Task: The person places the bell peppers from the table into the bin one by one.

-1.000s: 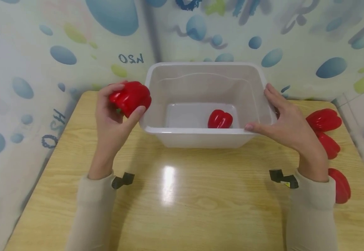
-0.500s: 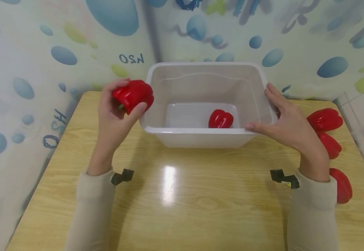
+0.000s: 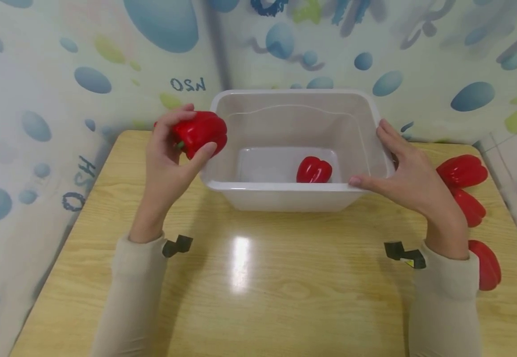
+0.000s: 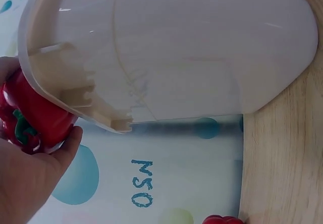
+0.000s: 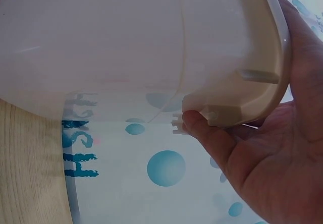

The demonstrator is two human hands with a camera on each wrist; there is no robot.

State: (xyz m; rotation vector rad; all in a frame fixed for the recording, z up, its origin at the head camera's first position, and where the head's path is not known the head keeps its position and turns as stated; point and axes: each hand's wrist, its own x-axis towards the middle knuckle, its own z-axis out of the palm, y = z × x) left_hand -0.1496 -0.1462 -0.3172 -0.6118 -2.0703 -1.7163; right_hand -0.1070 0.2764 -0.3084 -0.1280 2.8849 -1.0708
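My left hand (image 3: pixel 169 163) grips a red bell pepper (image 3: pixel 204 131) with a short green stem, thumb in front and fingers over the top. The pepper overlaps the left rim of a white plastic bin (image 3: pixel 285 198) in the head view. In the left wrist view the held pepper (image 4: pixel 38 110) is close against the outside of that rim. My right hand (image 3: pixel 412 176) holds the bin by its right end, thumb on the front rim. In the right wrist view a fingertip (image 5: pixel 194 120) hooks under the rim. Another red pepper (image 3: pixel 314 170) lies on the bin floor.
Three red peppers lie along the table's right side: one at the back (image 3: pixel 462 170), one below it (image 3: pixel 469 208), and one by the right sleeve (image 3: pixel 486 265). Another red pepper (image 4: pixel 222 219) peeks in at the left wrist view's bottom. A patterned wall (image 3: pixel 249 49) stands behind.
My left hand has moved right and slightly up with the pepper, from beside the bin to over its left rim. The right hand and the bin have stayed put.
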